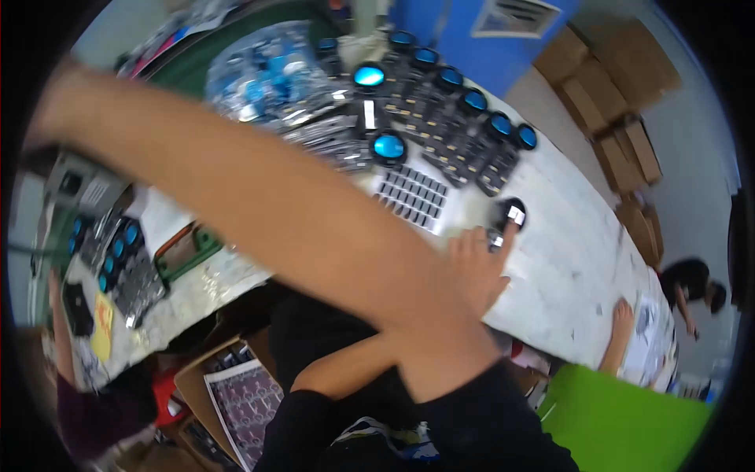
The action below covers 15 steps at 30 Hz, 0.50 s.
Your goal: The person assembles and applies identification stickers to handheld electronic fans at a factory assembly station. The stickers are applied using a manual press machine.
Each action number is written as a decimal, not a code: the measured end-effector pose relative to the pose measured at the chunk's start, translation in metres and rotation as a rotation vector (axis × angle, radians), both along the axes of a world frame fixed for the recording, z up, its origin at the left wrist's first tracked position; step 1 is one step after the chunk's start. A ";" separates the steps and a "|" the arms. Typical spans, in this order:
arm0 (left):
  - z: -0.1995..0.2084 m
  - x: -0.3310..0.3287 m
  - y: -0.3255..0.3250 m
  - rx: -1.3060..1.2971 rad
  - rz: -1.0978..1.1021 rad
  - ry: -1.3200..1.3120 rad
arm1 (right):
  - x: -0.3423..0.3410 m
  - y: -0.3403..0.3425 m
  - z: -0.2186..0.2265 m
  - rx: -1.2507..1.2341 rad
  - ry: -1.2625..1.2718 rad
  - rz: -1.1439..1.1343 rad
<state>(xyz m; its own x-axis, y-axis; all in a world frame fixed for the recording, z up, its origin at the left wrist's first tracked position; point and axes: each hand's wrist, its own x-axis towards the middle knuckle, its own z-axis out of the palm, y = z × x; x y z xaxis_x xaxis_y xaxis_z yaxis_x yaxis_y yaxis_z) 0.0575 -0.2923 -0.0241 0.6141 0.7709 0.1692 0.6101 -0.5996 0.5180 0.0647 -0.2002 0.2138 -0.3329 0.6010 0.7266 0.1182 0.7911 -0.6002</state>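
L hand [473, 267], right of centre, is spread, its index laid on black part [515, 214], prob. so part is kept steady. R hand [63, 106], upper left, is blurred; grip can't be told. Blue-topped units [474, 100] are lined up, upper centre, prob. for reach.

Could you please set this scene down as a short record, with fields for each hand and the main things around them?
Left hand: fingers at a small black part with a white label; grip unclear
Right hand: blurred, far left of view; anything held cannot be made out
Arms: right forearm crosses in front of left forearm
On the table: black pieces with round blue tops; white sheet with rows of dark rectangles; clear bag of blue parts
Others: co-worker's hand at right
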 end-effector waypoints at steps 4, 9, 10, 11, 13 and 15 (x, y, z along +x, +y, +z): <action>0.026 -0.003 -0.010 -0.130 -0.221 -0.168 | -0.150 0.127 0.006 0.015 -0.037 0.179; 0.031 -0.095 -0.008 -0.421 -0.108 -0.279 | -0.051 0.171 -0.049 0.289 -0.545 -0.201; 0.035 -0.116 -0.008 -0.438 -0.075 -0.317 | -0.017 0.203 -0.075 0.140 -0.883 -0.284; 0.034 -0.139 -0.012 -0.345 0.030 -0.407 | -0.010 0.208 -0.103 0.076 -0.836 -0.258; 0.035 -0.176 -0.008 -0.262 0.242 -0.426 | -0.003 0.203 -0.137 -0.054 -0.816 -0.276; 0.036 -0.213 -0.008 -0.089 0.453 -0.387 | -0.016 0.200 -0.152 -0.202 -0.822 -0.277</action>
